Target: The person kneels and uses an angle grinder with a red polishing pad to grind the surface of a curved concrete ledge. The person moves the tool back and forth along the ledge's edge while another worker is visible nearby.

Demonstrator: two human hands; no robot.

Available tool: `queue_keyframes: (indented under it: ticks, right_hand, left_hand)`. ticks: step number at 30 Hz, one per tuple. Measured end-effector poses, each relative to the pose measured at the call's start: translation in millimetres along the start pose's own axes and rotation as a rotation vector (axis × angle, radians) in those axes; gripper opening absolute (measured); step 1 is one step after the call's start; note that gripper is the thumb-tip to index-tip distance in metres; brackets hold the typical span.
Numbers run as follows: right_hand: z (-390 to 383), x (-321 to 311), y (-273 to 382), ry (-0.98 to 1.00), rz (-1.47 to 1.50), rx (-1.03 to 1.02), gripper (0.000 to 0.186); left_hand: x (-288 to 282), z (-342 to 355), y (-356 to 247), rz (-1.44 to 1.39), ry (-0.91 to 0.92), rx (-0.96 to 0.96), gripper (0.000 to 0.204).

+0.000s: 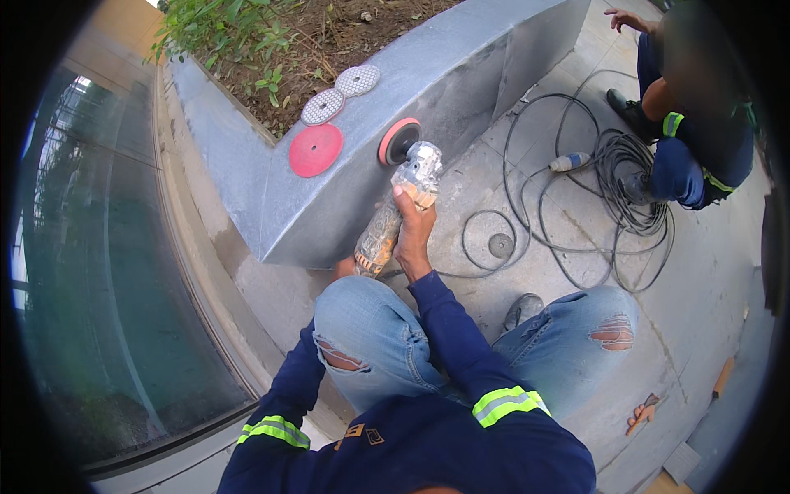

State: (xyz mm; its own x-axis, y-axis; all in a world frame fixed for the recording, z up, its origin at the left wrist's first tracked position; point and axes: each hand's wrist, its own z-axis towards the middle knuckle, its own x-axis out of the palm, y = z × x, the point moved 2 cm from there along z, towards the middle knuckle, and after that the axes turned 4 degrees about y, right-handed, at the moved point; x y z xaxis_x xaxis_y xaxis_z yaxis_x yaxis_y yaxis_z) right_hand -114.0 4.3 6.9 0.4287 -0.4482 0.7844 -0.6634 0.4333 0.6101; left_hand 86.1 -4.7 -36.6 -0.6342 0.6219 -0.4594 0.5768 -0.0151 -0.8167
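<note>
Both my hands are on an angle grinder (378,230), dusty and orange-cased, with a pink-rimmed pad (399,136) at its head. The pad is at the vertical face of a grey stone planter wall (296,235); I cannot tell if it touches. My right hand (414,232) wraps round the tool's front body, thumb on top. My left hand (343,267) is at the rear end, mostly hidden behind it and my knee. On the wall's top lie a plain pink disc (315,151) and two pale patterned discs (322,107) (357,80), just beyond the pad.
A curved glass pane (99,280) runs along my left; soil and plants (267,41) fill the planter. At right, a crouching person (691,140) is beside coiled cable (629,210) and a connector (568,161). A small disc (500,245) and an orange-handled tool (642,414) lie on the paving.
</note>
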Motion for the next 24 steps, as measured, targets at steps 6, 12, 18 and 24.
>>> queue_keyframes:
  ticks: [6, 12, 18, 24]
  right_hand:
    - [7, 12, 24, 0.060, -0.059, -0.023, 0.047]
    - [39, -12, 33, -0.001, 0.004, -0.009, 0.047]
    - [-5, 5, 8, 0.028, -0.157, -0.108, 0.046]
    - [57, -11, 38, -0.028, 0.003, -0.041, 0.040]
  left_hand:
    - [5, -3, -16, -0.079, 0.010, -0.025, 0.058]
    - [14, 24, -57, 0.095, 0.065, -0.089, 0.048]
    - [2, 16, -28, 0.171, -0.004, -0.010, 0.046]
    - [11, 40, -82, 0.023, 0.122, -0.127, 0.048]
